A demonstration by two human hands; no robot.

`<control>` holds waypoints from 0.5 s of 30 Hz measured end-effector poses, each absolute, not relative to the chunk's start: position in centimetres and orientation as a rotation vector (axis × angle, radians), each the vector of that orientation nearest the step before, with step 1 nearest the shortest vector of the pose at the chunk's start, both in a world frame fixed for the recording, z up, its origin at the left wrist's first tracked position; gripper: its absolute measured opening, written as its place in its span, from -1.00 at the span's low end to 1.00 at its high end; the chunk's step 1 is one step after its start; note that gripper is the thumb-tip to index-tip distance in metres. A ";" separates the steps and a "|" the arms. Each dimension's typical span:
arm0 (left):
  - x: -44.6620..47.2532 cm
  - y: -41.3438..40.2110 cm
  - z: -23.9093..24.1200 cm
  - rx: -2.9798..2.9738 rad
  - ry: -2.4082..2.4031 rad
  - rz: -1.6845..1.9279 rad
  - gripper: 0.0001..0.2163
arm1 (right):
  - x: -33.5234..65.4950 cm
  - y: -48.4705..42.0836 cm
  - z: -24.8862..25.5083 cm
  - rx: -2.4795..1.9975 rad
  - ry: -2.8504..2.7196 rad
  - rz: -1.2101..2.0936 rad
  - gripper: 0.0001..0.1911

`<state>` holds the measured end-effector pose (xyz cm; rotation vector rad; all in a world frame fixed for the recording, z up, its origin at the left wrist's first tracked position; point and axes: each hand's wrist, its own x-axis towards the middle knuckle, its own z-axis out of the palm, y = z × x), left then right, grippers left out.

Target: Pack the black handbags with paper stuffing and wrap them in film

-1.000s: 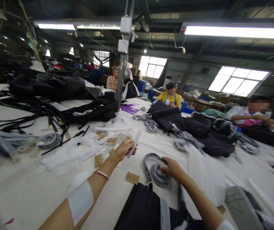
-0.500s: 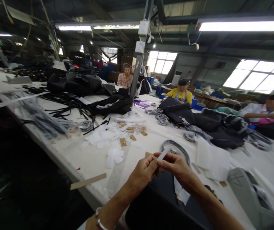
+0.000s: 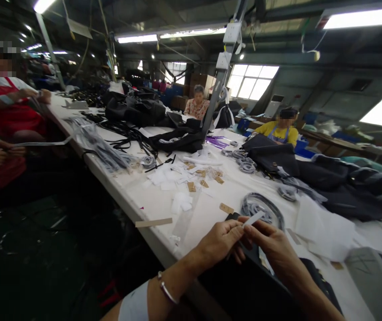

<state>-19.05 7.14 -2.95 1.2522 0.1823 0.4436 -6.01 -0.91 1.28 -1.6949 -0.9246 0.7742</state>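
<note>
My left hand (image 3: 219,243) and my right hand (image 3: 273,245) meet above the near table edge. Both pinch a narrow white strip (image 3: 253,218) between fingertips; its free end sticks up to the right. Under the hands lies a black bag (image 3: 244,285), partly hidden by my forearms. A coil of grey strap (image 3: 260,207) rests on the white table (image 3: 150,203) just beyond my fingers. A silver bangle circles my left wrist.
White paper pieces (image 3: 167,178) and brown tags (image 3: 226,208) litter the table middle. Dark bags (image 3: 344,187) pile at the right, black straps and bags (image 3: 133,111) at the far left. A metal pole (image 3: 215,89) rises from the table. Other people sit around; one in red (image 3: 0,116) at left.
A second ago my left hand alone held the strip while my right touched the grey coil. Both hands now grip the strip close to me. The view has swung left.
</note>
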 end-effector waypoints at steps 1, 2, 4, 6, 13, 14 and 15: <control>-19.1 7.1 -3.0 1.241 0.179 0.439 -0.51 | -6.3 -0.9 1.2 -1.694 -0.925 0.760 -0.43; -19.4 7.2 -2.9 1.259 0.187 0.444 -0.50 | -6.6 -0.9 1.1 -1.692 -0.932 0.746 -0.44; -20.6 8.0 -2.8 1.397 0.253 0.515 -0.52 | -6.9 -0.9 1.0 -1.698 -0.964 0.705 -0.49; -22.6 9.6 -3.2 1.632 0.434 0.674 -0.62 | -6.9 -0.8 1.0 -1.715 -1.006 0.665 -0.53; -32.2 16.0 -9.9 2.422 1.366 0.634 -0.82 | -6.7 1.0 1.1 -1.729 -1.123 0.679 -0.54; -33.0 16.4 -10.7 2.472 1.418 0.606 -0.82 | -7.1 1.5 1.0 -1.740 -1.149 0.676 -0.55; -33.4 16.6 -11.3 2.500 1.449 0.587 -0.84 | -7.6 1.9 1.0 -1.750 -1.185 0.666 -0.56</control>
